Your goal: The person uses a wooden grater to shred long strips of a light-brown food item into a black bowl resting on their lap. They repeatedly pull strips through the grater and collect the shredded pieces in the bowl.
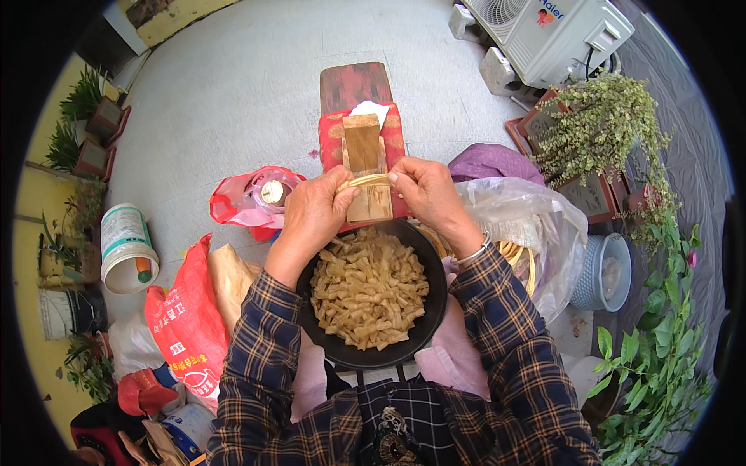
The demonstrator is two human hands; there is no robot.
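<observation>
A pale yellow strip, perhaps dried food or plant fibre, is stretched between my two hands, pinched by thumb and fingers. My left hand grips its left end and my right hand its right end. The strip crosses in front of an upright wooden block on a small wooden board. Red patterned cloth lies under that wooden stand on a narrow bench. Below my hands, a round black pan holds many short tan pieces.
On the left are a pink plastic bag with a lidded jar, a red printed sack and a tipped white bucket. A clear plastic bag with yellow strips, a blue basket and potted plants stand right.
</observation>
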